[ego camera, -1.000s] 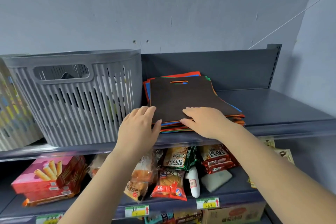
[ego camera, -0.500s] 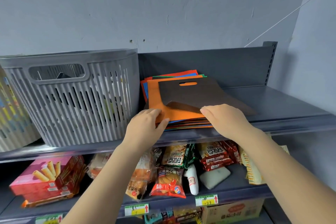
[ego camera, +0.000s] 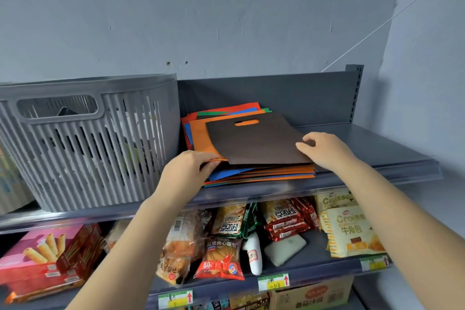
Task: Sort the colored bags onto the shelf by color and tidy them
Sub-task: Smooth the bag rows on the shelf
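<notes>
The left hand pinched the near left corner of an orange bag, its grip closed on that edge. The right hand clamped the brown bag at its right edge — atop the colored stack near the shelf's front edge, beside a grey basket.

Both forearms bare, no sleeves; left hand, right hand ungloved.
</notes>
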### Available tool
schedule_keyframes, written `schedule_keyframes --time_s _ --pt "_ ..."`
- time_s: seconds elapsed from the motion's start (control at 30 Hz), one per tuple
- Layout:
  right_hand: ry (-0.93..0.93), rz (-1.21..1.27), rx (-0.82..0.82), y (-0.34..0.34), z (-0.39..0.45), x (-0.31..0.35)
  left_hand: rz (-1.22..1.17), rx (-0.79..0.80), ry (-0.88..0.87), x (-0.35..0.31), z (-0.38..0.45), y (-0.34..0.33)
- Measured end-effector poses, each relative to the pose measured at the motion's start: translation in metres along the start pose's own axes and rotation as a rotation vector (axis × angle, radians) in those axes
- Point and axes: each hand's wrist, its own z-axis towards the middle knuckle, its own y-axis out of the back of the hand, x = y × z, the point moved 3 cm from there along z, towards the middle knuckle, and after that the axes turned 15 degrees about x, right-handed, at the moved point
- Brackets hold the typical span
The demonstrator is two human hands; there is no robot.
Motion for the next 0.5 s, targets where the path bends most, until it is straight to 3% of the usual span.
schedule_keyframes --time_s 0.1,0.17,0.27,0.33,0.5 --pt "-0.058 0.050 0.072 0.000 0.011 -0.011 -0.030 -0.076 0.028 -0.003 0.007 0.008" --pt "-0.093 0.095 0.088 0.001 0.015 -0.016 -0.060 -0.088 0.141 0.000 0.012 0.010" --pt "-0.108 0.218 0.000 0.006 0.018 -0.024 -0.057 -0.048 0.308 0.003 0.016 0.010" --pt "-0.092 0.293 -0.055 0.009 0.020 -0.027 -0.091 -0.045 0.330 0.001 0.018 0.008" --pt "-0.053 0.345 -0.084 0.010 0.024 -0.029 -0.470 -0.066 0.386 -0.005 0.018 0.011"
